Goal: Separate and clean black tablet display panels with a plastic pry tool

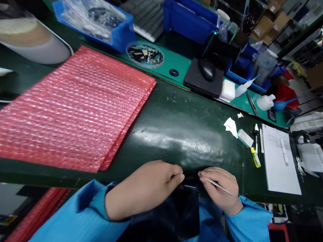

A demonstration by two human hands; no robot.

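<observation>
Black and glossy, a flat slab-like device (176, 211) sits just below the near edge of the dark green tabletop (181, 134), in front of the person's blue sleeves (249, 223); whatever bears its weight is hidden. Its top edge meets the left hand (143, 188), whose thumb and fingers draw into a narrow grip there, though I cannot tell whether they clamp it. The right hand (219, 190) has a narrow grip on a slim pale pointed tool (218, 185), which lies slantwise across the fingers, and its fingertips (202, 174) sit close to the left thumb at the same edge.

The likeliest trouble is at that meeting point: a slip of the tool could scratch the glossy face or nick the edge, especially with both hands working so close together. With its support out of sight, the device could also tip or drop if the left hand loosens. Further out, a crumpled white tissue (230, 127), a yellow tube (255, 157) and a white notepad (280, 158) lie to the right, where a careless elbow could scatter them. To the left, the stacked pink bubble-wrap bags (70, 107) reach the tabletop's front edge and could slide off if knocked.
</observation>
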